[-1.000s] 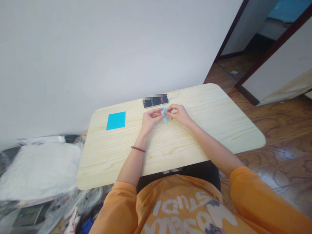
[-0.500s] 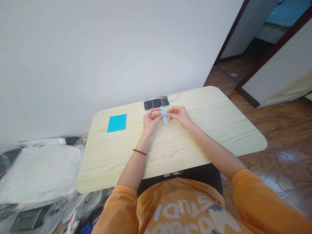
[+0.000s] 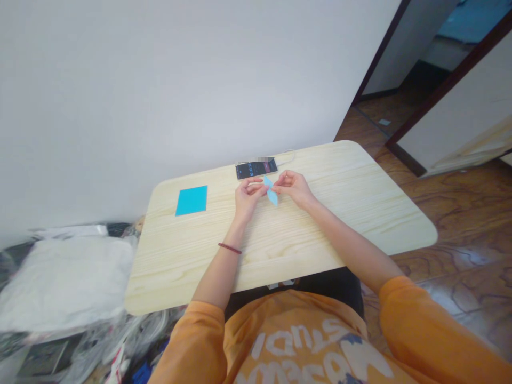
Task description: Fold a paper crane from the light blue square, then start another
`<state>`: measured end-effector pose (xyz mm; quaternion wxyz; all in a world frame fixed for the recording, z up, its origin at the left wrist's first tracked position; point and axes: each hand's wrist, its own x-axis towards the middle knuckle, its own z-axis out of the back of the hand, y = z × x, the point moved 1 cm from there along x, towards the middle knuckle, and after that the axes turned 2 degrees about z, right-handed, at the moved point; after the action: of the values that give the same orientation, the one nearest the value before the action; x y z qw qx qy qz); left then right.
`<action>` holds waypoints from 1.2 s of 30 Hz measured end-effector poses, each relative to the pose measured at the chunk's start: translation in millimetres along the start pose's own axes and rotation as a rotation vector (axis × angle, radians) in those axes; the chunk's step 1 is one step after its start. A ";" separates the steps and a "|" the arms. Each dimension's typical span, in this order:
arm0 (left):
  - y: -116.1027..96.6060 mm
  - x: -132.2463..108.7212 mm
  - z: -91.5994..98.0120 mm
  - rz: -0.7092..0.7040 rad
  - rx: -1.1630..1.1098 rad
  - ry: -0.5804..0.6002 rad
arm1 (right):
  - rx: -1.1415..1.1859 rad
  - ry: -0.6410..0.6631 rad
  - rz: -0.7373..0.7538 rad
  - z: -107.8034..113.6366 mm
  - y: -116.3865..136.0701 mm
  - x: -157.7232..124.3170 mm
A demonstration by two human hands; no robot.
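My left hand (image 3: 247, 196) and my right hand (image 3: 293, 186) meet over the middle of the light wooden table (image 3: 360, 213). Both pinch a small folded piece of light blue paper (image 3: 271, 193), a narrow pointed shape held just above the tabletop. The left fingers grip its left side, the right fingers its upper right edge. A red bead bracelet circles my left wrist. My sleeves are orange.
A flat square sheet of blue paper (image 3: 191, 200) lies at the table's left rear. A dark phone (image 3: 256, 168) with a white cable lies just behind my hands near the wall. White bags (image 3: 64, 277) are piled on the floor at left. A doorway opens at right.
The folded paper has turned slightly between my fingers and now lies a little flatter. Both hands stay in nearly the same spot.
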<state>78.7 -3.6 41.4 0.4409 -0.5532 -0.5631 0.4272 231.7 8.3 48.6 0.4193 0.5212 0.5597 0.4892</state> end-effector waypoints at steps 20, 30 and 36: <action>-1.1 1.8 -0.2 -0.041 0.005 -0.092 | -0.097 0.074 -0.054 -6.1 0.7 -5.9; -4.8 -1.1 1.2 0.013 0.059 -0.113 | -0.080 0.080 -0.019 -7.6 5.7 -8.6; -3.5 1.8 5.3 0.103 0.067 -0.066 | -0.127 0.129 0.060 -9.2 7.6 -11.0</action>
<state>72.6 -1.8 43.5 0.4180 -0.5520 -0.5334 0.4858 225.1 -3.8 57.2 0.3998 0.4774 0.5375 0.5686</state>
